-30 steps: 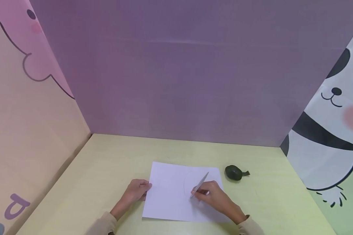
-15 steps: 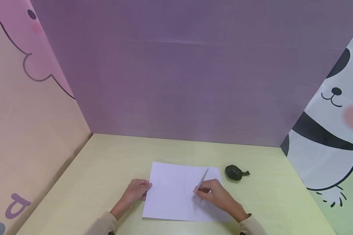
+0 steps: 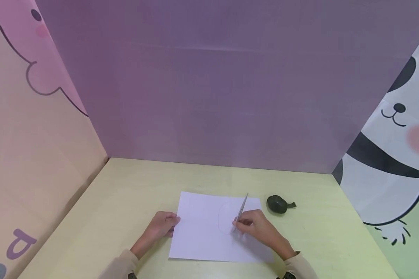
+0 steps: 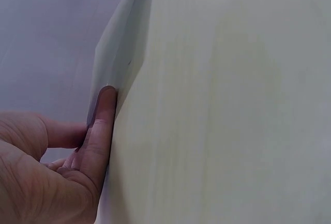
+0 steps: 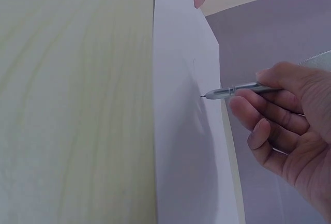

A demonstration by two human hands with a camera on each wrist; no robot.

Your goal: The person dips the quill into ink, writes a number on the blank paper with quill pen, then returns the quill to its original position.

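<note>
A white sheet of paper [image 3: 199, 232] lies on the table with a thin curved line drawn on its right half. My left hand [image 3: 162, 224] pinches the sheet's left edge; in the left wrist view the thumb is above the paper and the fingers [image 4: 98, 141] are beneath it. My right hand [image 3: 256, 228] holds a slim silvery pen [image 3: 242, 207] between thumb and fingers. In the right wrist view the tip of the pen [image 5: 220, 93] is at the paper by the drawn line, and the other fingers curl loosely below. The hand hides part of the sheet.
A dark green rounded object [image 3: 277, 204] with a short stem-like tail lies right of the sheet on the pale wooden table [image 3: 143, 182]. A purple panel [image 3: 213, 97] stands behind. Printed side walls show a pink animal on the left and a panda [image 3: 384, 182] on the right.
The right hand has moved slightly right and up with the pen, which stands more upright. The drawn line has lengthened round its bottom into a curve. The left hand stays at the paper's edge.
</note>
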